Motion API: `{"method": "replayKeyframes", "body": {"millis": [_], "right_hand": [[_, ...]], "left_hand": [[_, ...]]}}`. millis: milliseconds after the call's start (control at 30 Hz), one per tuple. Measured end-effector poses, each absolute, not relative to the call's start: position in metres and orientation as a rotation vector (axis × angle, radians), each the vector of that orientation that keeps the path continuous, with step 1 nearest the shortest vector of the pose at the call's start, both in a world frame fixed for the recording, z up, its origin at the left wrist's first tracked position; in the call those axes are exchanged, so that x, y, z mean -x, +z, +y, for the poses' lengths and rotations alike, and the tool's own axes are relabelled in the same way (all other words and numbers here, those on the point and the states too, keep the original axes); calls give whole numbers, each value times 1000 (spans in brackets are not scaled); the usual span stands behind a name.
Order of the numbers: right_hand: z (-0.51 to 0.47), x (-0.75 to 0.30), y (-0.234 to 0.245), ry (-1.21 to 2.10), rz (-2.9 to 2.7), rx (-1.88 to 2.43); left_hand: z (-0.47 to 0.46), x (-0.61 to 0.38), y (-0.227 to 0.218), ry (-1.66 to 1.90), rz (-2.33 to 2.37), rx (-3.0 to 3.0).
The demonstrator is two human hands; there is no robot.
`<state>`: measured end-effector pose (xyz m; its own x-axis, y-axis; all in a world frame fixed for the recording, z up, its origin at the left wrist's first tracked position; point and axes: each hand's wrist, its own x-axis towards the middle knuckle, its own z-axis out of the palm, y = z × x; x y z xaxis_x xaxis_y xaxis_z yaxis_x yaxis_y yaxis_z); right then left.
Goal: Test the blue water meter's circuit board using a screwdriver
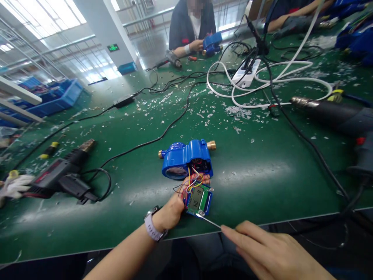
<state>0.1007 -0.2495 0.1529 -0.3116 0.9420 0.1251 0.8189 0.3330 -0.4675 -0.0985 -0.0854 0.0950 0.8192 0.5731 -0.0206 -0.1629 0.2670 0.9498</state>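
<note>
A blue water meter (186,157) with brass pipe ends lies on the green table, its housing open at the near right. Several thin coloured wires (192,179) run from that opening to a green circuit board (198,200) with a small LCD screen. My left hand (175,208), wearing a wristwatch, is closed around the board from beneath, close against the meter; part of its fingers is hidden. In my right hand (262,245) is a thin metal-shafted tool (211,222), its handle hidden by the fingers. Its tip touches or nearly touches the board's near edge, by a small clear blob.
Heat guns lie at left (58,175) and right (329,112). Black cables and a white cord (241,103) cross the table around a power strip (246,74). Whitish flakes are scattered about. Across the table a person (192,27) holds another blue meter (212,42). A blue bin (64,95) stands left.
</note>
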Motion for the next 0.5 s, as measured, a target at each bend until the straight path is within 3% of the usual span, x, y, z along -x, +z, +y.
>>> {"method": "replayKeyframes", "body": {"millis": [167, 500], "right_hand": [[-255, -91, 145, 592, -2062, 1566], [-258, -77, 129, 882, -1799, 1468]], "left_hand": [[-113, 79, 105, 768, 664, -649], [-131, 67, 118, 930, 771, -370]]}}
